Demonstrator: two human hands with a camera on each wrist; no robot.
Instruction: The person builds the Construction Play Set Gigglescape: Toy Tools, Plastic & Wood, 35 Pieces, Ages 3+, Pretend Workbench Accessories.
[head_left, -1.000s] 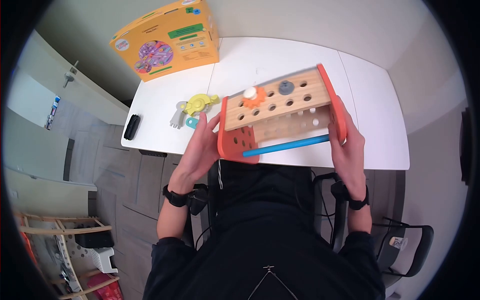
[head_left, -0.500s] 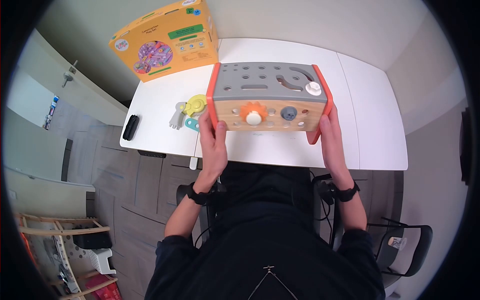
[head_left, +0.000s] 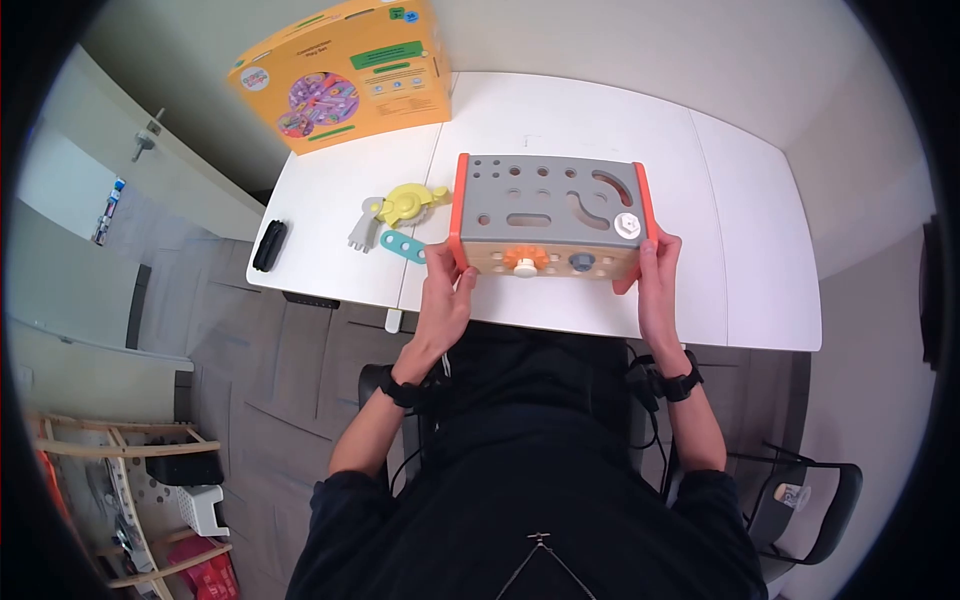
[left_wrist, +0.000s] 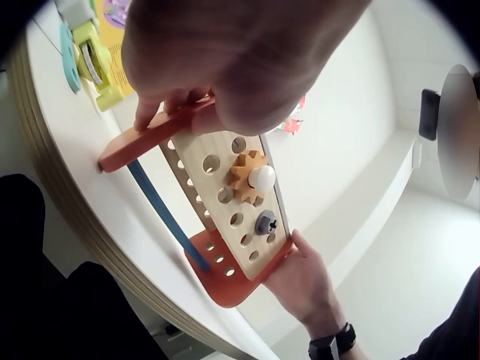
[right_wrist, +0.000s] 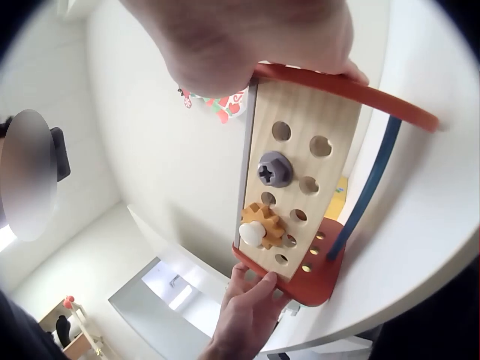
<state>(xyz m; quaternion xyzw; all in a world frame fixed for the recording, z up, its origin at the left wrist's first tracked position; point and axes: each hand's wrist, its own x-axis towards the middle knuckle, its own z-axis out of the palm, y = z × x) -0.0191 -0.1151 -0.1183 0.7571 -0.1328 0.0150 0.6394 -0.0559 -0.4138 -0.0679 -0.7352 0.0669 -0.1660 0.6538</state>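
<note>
A toy workbench with a grey perforated top [head_left: 545,195] and red end panels is held level at the table's front. My left hand [head_left: 443,305] grips its left red panel [left_wrist: 142,142]; my right hand [head_left: 657,295] grips the right one [right_wrist: 352,88]. On the wooden front board [left_wrist: 217,184] sit an orange gear [right_wrist: 264,223] with a white knob and a grey bolt [right_wrist: 275,169]. A white bolt [head_left: 627,225] is at the top's right corner. A blue rod [left_wrist: 161,206] joins the panels low down.
Left of the workbench on the white table [head_left: 760,250] lie a yellow toy saw [head_left: 407,204], a grey toy piece [head_left: 365,224], a teal strip [head_left: 403,246] and a black case [head_left: 269,246]. A yellow box [head_left: 350,80] stands at the back left.
The workbench has swung from tilted, underside and rod showing, to upright with its grey top facing up, then dropped lower. My left hand has moved from loosely beside the left panel to gripping it.
</note>
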